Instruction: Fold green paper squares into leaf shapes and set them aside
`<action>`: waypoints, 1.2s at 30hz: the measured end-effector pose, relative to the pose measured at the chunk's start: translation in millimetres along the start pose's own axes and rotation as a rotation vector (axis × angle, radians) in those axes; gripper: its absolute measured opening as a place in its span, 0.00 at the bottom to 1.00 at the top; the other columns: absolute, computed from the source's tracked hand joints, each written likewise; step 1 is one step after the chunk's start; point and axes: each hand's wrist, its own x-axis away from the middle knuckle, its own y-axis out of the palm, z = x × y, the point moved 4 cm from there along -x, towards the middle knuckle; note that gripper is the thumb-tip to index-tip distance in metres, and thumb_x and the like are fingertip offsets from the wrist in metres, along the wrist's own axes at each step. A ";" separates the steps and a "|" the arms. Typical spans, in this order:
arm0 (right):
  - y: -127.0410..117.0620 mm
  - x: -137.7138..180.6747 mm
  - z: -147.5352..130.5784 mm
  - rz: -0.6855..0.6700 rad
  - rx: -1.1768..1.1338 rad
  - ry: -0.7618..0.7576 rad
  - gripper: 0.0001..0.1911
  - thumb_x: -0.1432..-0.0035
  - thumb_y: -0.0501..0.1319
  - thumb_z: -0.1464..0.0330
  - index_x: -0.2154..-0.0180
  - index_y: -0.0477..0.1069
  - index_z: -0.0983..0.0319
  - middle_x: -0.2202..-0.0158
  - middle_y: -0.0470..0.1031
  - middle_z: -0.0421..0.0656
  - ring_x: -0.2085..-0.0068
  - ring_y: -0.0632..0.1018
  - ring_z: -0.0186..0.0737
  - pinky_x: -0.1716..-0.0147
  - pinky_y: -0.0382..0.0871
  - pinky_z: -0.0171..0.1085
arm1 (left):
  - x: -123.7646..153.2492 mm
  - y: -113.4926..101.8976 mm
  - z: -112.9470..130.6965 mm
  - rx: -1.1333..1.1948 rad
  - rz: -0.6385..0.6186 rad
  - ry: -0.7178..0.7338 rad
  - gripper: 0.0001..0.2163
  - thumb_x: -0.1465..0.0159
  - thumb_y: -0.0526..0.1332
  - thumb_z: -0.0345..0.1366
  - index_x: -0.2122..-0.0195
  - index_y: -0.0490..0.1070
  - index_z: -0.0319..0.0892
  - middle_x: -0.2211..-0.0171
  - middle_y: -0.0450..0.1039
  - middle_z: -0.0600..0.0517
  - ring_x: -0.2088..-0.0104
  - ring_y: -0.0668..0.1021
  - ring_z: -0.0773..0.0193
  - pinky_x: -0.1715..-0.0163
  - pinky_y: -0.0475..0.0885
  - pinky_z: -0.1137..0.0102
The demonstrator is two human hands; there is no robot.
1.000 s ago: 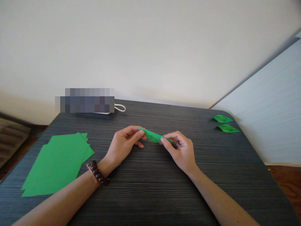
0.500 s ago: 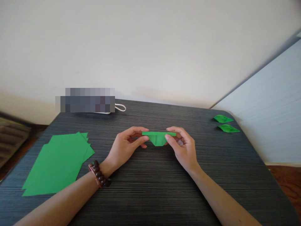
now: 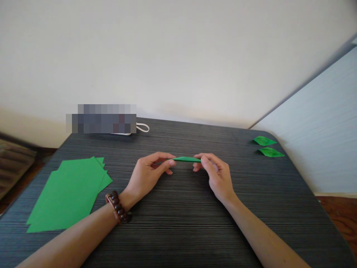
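Observation:
A folded piece of green paper (image 3: 186,159) stretches between my two hands, seen almost edge-on as a thin strip, slightly wider in its middle. My left hand (image 3: 153,165) pinches its left end between thumb and fingers. At the other end, my right hand (image 3: 216,171) grips the paper with the thumb on the near side. The fingertips behind the strip are partly hidden. A dark beaded bracelet (image 3: 118,207) circles my left wrist.
Green paper sheets (image 3: 67,193) lie overlapping on the dark table (image 3: 178,230) at the left. Two leaf-shaped folded green papers (image 3: 264,141) rest near the right edge. A blurred-out object (image 3: 103,121) with a white loop (image 3: 143,127) stands at the back left, by the wall.
The green paper has turned from showing its trapezoid flap below a straight band to a thin, nearly edge-on strip. My right fingers have shifted slightly on it; my left hand is almost unmoved.

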 end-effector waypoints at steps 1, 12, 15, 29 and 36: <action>0.7 0.4 -0.1 -0.012 -0.013 -0.005 0.10 0.40 0.55 0.63 0.63 0.72 0.60 0.74 0.75 0.39 0.71 0.77 0.36 0.68 0.72 0.38 | -0.5 -0.8 -0.2 -0.002 0.014 -0.005 0.11 0.43 0.63 0.41 0.63 0.73 0.39 0.70 0.78 0.51 0.75 0.78 0.66 0.72 0.74 0.72; 1.5 1.0 2.9 0.002 0.056 0.009 0.08 0.42 0.59 0.64 0.69 0.72 0.61 0.75 0.76 0.40 0.73 0.77 0.34 0.71 0.73 0.34 | 0.4 5.3 4.0 0.052 -0.038 -0.009 0.12 0.42 0.63 0.39 0.60 0.72 0.38 0.69 0.76 0.51 0.75 0.77 0.68 0.72 0.75 0.72; 1.9 1.3 2.9 -0.006 0.055 0.004 0.08 0.42 0.59 0.64 0.65 0.72 0.60 0.76 0.75 0.39 0.74 0.76 0.34 0.72 0.72 0.34 | 1.4 7.0 4.0 0.059 -0.060 0.012 0.15 0.43 0.63 0.38 0.56 0.71 0.39 0.66 0.76 0.50 0.75 0.77 0.68 0.71 0.76 0.72; 5.2 8.5 -1.9 -0.025 0.244 -0.228 0.12 0.46 0.63 0.68 0.59 0.65 0.57 0.70 0.77 0.38 0.70 0.79 0.35 0.67 0.75 0.36 | 1.4 8.8 -0.6 0.203 -0.101 -0.052 0.11 0.45 0.65 0.35 0.64 0.68 0.39 0.71 0.76 0.53 0.74 0.78 0.67 0.70 0.76 0.71; 3.7 9.7 -6.5 0.024 0.452 -0.363 0.06 0.42 0.60 0.71 0.61 0.68 0.57 0.66 0.78 0.39 0.70 0.80 0.33 0.68 0.75 0.33 | 4.9 14.0 3.9 0.268 -0.197 -0.112 0.08 0.44 0.64 0.33 0.66 0.65 0.38 0.72 0.77 0.51 0.73 0.79 0.66 0.70 0.77 0.72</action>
